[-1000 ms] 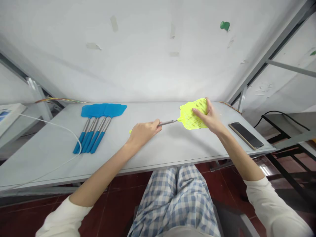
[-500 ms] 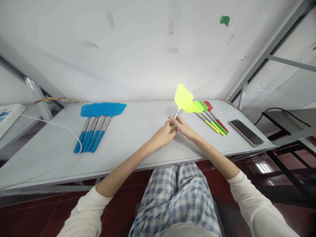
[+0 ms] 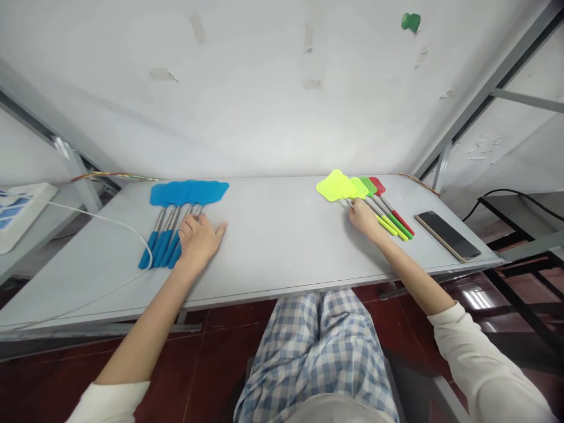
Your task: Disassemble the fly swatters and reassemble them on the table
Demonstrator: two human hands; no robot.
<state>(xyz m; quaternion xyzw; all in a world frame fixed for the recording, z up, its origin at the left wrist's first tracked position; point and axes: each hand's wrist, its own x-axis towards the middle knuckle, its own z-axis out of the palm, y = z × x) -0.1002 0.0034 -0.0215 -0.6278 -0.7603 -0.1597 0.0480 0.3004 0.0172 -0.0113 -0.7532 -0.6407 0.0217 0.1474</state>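
Several blue fly swatters [image 3: 189, 191] lie overlapped at the left of the table, handles toward me. My left hand [image 3: 199, 238] is over the rightmost of their handles and shafts, thumb spread wide and fingers curved down; it covers part of them. At the right my right hand [image 3: 363, 217] is closed around the shaft of a bright yellow fly swatter [image 3: 331, 185], whose head rests at the left end of a fanned row. Beside it lie another yellow swatter [image 3: 388, 226], a green one [image 3: 399, 222] and a red one [image 3: 403, 222].
A black-screened phone [image 3: 448, 236] lies near the table's right edge. A thin white cable [image 3: 118, 222] crosses the left side, over the blue handles, from a white box [image 3: 33, 214]. The wall [image 3: 273, 106] stands behind the table [image 3: 273, 252], with metal frame posts at both sides.
My hands have parted. The right carried the yellow swatter rightward and down onto the row; the left let go of it and moved left to the blue swatters.
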